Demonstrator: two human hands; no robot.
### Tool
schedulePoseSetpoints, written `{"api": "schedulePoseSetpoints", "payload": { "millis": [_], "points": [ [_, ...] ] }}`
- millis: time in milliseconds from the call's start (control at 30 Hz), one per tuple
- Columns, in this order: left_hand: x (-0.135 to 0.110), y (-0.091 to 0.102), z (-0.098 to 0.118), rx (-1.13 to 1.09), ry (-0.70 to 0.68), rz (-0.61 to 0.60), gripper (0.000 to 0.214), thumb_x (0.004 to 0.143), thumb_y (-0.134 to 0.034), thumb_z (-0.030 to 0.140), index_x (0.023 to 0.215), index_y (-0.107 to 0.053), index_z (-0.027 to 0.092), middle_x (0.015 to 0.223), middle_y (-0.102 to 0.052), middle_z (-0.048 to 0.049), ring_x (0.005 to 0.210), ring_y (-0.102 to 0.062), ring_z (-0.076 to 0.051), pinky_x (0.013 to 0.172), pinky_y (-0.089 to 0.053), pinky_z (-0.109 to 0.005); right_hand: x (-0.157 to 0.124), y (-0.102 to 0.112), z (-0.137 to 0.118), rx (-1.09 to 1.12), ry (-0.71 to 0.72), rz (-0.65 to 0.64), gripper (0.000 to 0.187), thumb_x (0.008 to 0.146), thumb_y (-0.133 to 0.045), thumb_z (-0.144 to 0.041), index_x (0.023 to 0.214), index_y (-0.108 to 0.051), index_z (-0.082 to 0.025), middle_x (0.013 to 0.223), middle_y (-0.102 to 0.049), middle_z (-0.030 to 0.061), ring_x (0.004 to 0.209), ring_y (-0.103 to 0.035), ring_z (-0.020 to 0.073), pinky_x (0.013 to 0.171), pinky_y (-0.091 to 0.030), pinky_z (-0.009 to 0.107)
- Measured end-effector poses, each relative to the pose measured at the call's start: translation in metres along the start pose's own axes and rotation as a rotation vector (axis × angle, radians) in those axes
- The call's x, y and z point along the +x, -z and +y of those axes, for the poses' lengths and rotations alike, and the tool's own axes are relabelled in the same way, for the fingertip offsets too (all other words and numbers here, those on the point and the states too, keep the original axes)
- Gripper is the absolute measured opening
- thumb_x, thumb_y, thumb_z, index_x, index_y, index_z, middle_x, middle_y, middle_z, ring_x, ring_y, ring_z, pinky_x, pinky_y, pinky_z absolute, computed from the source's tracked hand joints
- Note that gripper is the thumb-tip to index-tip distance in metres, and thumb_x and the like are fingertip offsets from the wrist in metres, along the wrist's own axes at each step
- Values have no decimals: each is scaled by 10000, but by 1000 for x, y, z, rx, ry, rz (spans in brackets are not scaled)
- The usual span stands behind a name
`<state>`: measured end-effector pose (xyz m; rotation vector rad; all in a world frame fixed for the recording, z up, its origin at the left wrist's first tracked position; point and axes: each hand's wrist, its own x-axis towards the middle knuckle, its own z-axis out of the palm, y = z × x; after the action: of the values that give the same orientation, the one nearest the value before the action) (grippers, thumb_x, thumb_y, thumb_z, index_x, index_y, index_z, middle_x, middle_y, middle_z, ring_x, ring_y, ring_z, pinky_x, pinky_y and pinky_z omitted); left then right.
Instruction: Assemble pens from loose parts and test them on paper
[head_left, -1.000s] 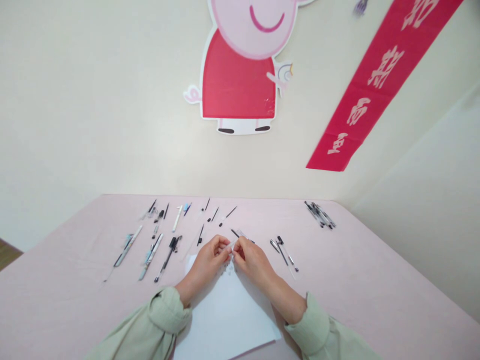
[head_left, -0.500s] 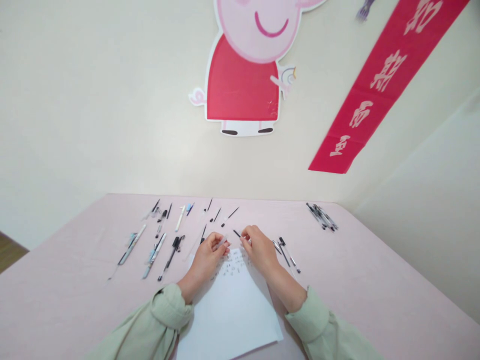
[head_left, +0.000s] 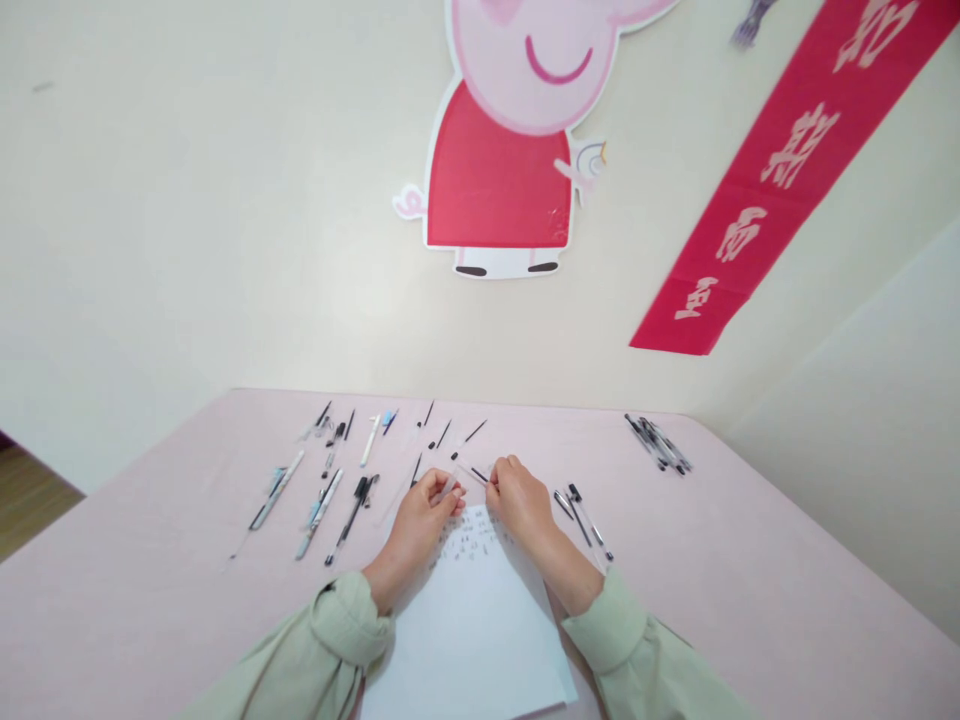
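My left hand [head_left: 424, 515] is curled over the top edge of a white sheet of paper [head_left: 480, 630], its fingers pinching a small clear pen part [head_left: 451, 487]. My right hand [head_left: 520, 500] rests just to the right, fingers closed on a thin black-tipped refill [head_left: 478, 473] that points away to the left. The two hands are a little apart. Small handwriting shows on the paper between them. Both arms wear pale green sleeves.
The pink table [head_left: 750, 560] holds rows of pens and pen parts: several at the left [head_left: 322, 500], small pieces near the wall [head_left: 435, 435], two pens right of my hand [head_left: 585, 515], a bundle at the far right [head_left: 660, 443]. A cartoon cutout and red banner hang on the wall.
My hands have drawn apart; the right hand has moved forward onto the black-tipped refill. The camera has shifted slightly, so everything sits a bit further right.
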<state>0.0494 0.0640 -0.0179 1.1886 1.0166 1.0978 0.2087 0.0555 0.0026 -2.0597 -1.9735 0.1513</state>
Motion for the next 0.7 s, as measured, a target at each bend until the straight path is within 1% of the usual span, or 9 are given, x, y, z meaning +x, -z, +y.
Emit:
{"api": "schedulePoseSetpoints", "payload": {
  "millis": [67,133,167,233,300,400,467,533,700],
  "points": [
    [-1,0,0,-6,3,9,227,694,-697,369,729,-550,200,677,-601,20,656,-624,-151,637,-499,-277,0,0,2,203,19,28,53,837,-494,-159,847,-538,-187,878,-614,37,781,-586,162,680,-409,260],
    [-1,0,0,-17,10,19,220,697,-691,361,731,-549,196,678,-600,18,652,-618,-146,637,-491,-270,2,-2,4,475,28,26,44,818,-490,-171,834,-526,-190,794,-607,6,706,-577,140,661,-422,248],
    [-1,0,0,-24,14,25,215,697,-689,353,729,-547,195,676,-600,18,647,-615,-142,635,-486,-266,3,-4,4,617,18,18,59,810,-487,-186,853,-527,-191,758,-595,-8,662,-570,132,635,-429,244],
    [-1,0,1,-40,23,34,206,692,-687,335,724,-542,193,671,-599,18,638,-607,-138,629,-480,-261,4,-7,4,878,-30,14,145,801,-491,-238,928,-538,-185,724,-574,-23,599,-563,125,590,-444,247],
    [-1,-1,1,-55,29,43,201,694,-685,328,726,-539,193,672,-603,17,637,-604,-136,628,-478,-259,5,-10,2,1093,-87,18,223,791,-528,-301,974,-552,-177,715,-576,-21,593,-578,128,596,-469,262],
    [-1,0,2,-78,35,53,204,697,-684,328,732,-535,194,683,-609,14,635,-603,-134,626,-479,-259,3,-13,-3,1361,-160,33,261,748,-623,-367,918,-571,-176,719,-610,-6,649,-609,133,658,-501,279],
    [-1,0,3,-91,37,60,204,696,-684,324,730,-531,193,687,-610,14,626,-598,-129,620,-476,-254,2,-14,-5,1493,-194,42,276,708,-682,-373,877,-574,-183,746,-628,-4,668,-617,124,672,-510,271],
    [-2,0,4,-99,38,64,199,697,-681,316,728,-530,190,690,-609,13,622,-594,-123,620,-473,-249,1,-16,-6,1568,-212,42,293,677,-729,-373,850,-585,-185,775,-641,-4,677,-625,116,670,-516,258],
    [-3,0,6,-106,40,63,185,698,-670,306,738,-535,185,696,-602,20,626,-593,-115,621,-471,-237,0,-22,-7,1599,-205,44,325,643,-789,-401,808,-620,-177,751,-669,7,655,-642,124,631,-529,252]
  ]
}}
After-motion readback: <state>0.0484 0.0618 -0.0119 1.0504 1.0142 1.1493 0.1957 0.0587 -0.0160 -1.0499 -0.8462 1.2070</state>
